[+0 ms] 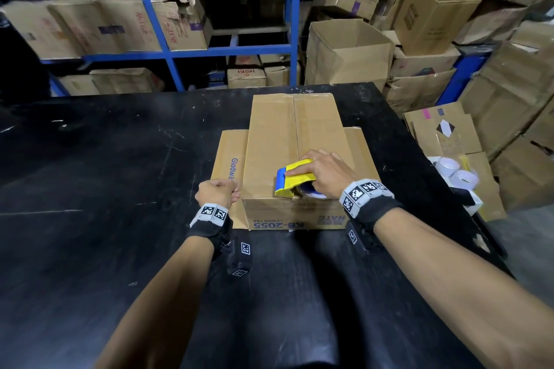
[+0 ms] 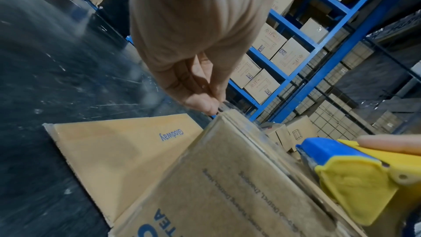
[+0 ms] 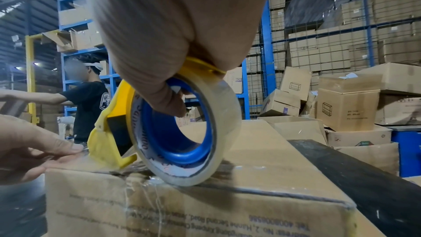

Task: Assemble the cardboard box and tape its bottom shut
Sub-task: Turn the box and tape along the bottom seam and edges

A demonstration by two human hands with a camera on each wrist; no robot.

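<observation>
A cardboard box (image 1: pixel 275 141) stands upside down on the black table (image 1: pixel 120 159), its bottom flaps folded shut on top. Its lower flaps (image 1: pixel 227 165) lie spread flat on the table. My right hand (image 1: pixel 317 171) grips a yellow and blue tape dispenser (image 1: pixel 295 178) at the near end of the centre seam. The clear tape roll (image 3: pixel 223 132) rests on the box's near top edge, with my thumb (image 3: pixel 173 96) inside the blue core. My left hand (image 1: pixel 218 192) is at the near left top corner, its fingertips (image 2: pixel 209 104) pinching a clear tape end (image 2: pixel 224 105).
Several tape rolls (image 1: pixel 455 171) lie at the table's right edge. An open box (image 1: pixel 347 51) stands behind the table, with blue shelving (image 1: pixel 168 48) and stacked cartons all around. Another person (image 3: pixel 91 104) works at the far left.
</observation>
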